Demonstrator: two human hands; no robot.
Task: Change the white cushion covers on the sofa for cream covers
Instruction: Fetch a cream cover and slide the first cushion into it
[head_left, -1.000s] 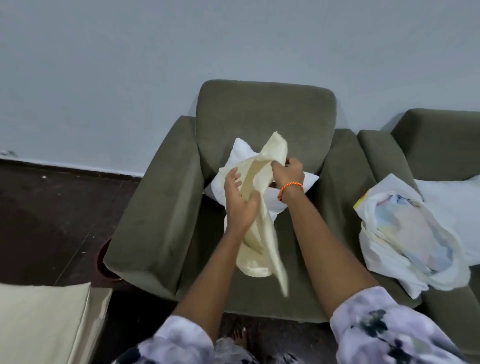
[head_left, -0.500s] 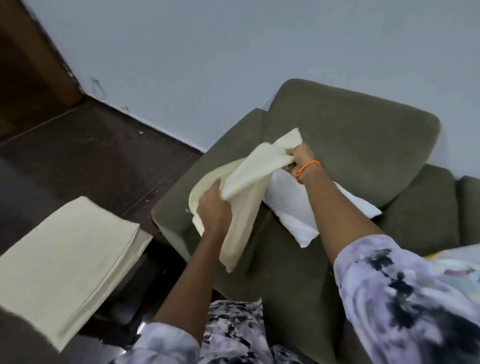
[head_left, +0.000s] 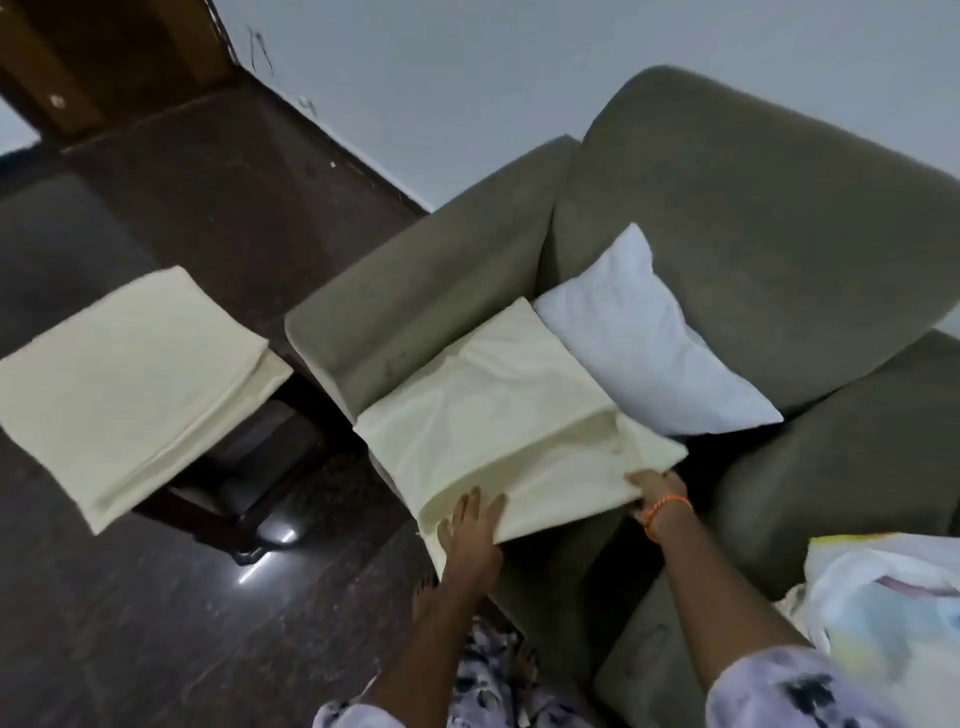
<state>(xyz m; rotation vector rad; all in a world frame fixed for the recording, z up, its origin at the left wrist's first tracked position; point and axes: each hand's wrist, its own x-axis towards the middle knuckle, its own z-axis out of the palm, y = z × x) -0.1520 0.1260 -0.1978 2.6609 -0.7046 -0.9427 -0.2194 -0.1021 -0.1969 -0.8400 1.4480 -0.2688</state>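
A cream cover (head_left: 498, 421) is lying spread over the olive armchair (head_left: 769, 249), across its arm and seat. The left hand (head_left: 470, 532) is pressing flat, fingers straight, on the cover's 6 o'clock corner; the right hand (head_left: 655, 487) is pinching its 4 o'clock edge. A white cushion (head_left: 639, 338) is leaning at 2 o'clock, touching the cover. Folded cream covers (head_left: 130, 374) are sitting at 9 o'clock.
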